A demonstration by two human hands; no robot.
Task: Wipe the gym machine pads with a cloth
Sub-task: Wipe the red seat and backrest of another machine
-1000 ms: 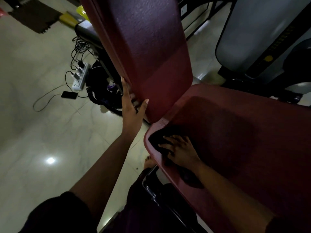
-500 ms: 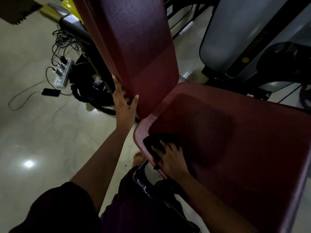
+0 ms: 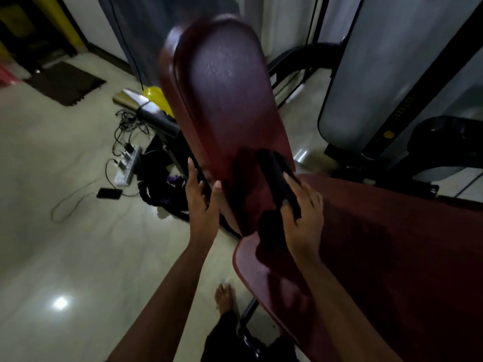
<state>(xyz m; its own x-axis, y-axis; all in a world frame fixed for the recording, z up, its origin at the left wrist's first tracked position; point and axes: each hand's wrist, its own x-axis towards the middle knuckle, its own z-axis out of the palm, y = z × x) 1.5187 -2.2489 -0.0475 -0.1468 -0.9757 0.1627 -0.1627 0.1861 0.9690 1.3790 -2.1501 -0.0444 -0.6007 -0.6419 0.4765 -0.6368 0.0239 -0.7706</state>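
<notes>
Left hand (image 3: pixel 202 202) is flat, fingers straight along the edge of the back pad (image 3: pixel 230 100), looks like it's just steadying it. Right hand (image 3: pixel 304 218) is clamped on the dark cloth (image 3: pixel 274 176), pushing it against that pad's bottom, right above the seat pad (image 3: pixel 392 244).

The back pad (image 3: pixel 230 121) is covered in dark red vinyl-like upholstery with a fine pebbled grain and a low sheen. A smoother, glossier band runs along its left edge. The seat pad (image 3: pixel 392 257) carries the same red covering, and its near left rim is smooth and slightly glossy. The cloth (image 3: pixel 275 177) is black, matt, soft fabric. The floor (image 3: pixel 65 244) is pale polished tile, highly glossy, with a lamp reflected in it. The mat (image 3: pixel 65 83) at its far left edge is dark, matt and coarse. The machine shroud (image 3: pixel 366 87) is smooth grey plastic with a satin finish. The frame tube (image 3: pixel 245 313) under the seat pad looks like black glossy metal. The power strip (image 3: pixel 128 165) is pale plastic.
</notes>
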